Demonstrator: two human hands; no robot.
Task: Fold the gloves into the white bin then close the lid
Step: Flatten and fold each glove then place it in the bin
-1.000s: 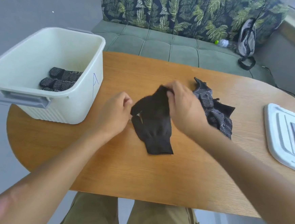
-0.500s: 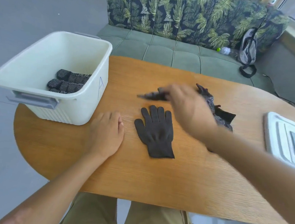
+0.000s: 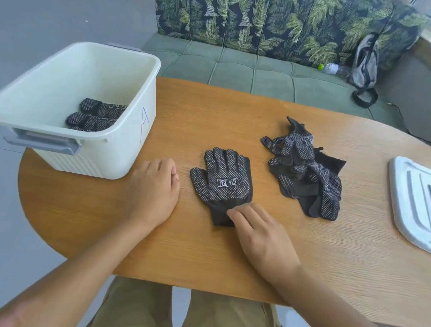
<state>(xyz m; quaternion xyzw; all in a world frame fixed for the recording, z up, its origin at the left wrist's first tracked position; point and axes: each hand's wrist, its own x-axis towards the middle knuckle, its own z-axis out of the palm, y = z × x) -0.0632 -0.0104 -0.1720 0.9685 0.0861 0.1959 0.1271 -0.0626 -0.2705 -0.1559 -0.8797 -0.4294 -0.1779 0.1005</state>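
Dotted black glove [image 3: 222, 182] flat on oak-grain table [image 3: 228, 254]

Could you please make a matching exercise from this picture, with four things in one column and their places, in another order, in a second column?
Things:
1. flat glove
2. glove pile
3. lid
4. folded gloves

Places:
A. inside the white bin
B. at the right edge of the table
C. between the two hands, its cuff under the right hand
D. on the table, between the flat glove and the lid

Pairs: 1-C, 2-D, 3-B, 4-A
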